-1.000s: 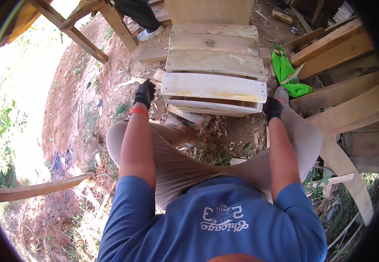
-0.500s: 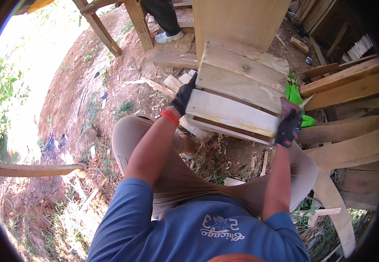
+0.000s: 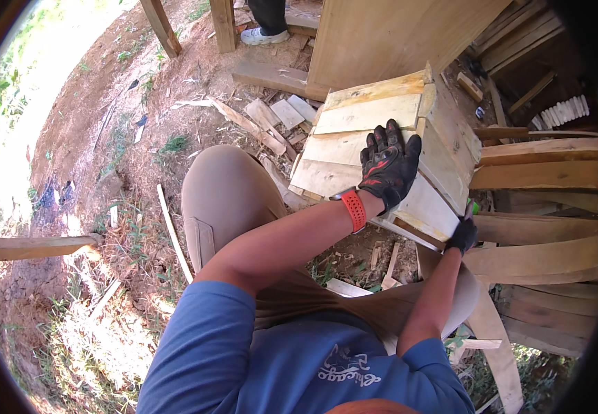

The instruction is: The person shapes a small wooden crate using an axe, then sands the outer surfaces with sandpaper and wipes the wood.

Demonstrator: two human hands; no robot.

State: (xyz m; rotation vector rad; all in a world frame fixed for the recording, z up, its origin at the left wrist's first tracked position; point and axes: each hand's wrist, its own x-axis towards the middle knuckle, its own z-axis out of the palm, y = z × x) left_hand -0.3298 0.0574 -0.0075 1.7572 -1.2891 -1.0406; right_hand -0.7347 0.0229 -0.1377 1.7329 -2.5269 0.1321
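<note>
A wooden box [image 3: 340,148] of pale slatted boards stands tilted in front of my knees, with two of its sides facing me and gaps between some slats. My left hand [image 3: 390,167], in a black glove with red marks, lies on its upper boards near a corner, fingers stretched out. At the box's lower right edge, my right hand [image 3: 462,234] is gloved in black and closed around the board there; part of its fingers is hidden. A bit of a bright green thing [image 3: 475,207] shows just beyond that hand.
Long planks [image 3: 540,176] are stacked at the right. A broad upright board [image 3: 382,48] stands behind the box. Wood offcuts [image 3: 264,114] and shavings litter the dirt. At the back, another person's shoe [image 3: 264,36] shows beside a wooden post [image 3: 223,27]. A pole [image 3: 30,247] juts in from the left.
The box has been turned and tipped, so another slatted side shows. My left hand has left its left edge and moved right onto the boards. My right hand has shifted slightly lower.
</note>
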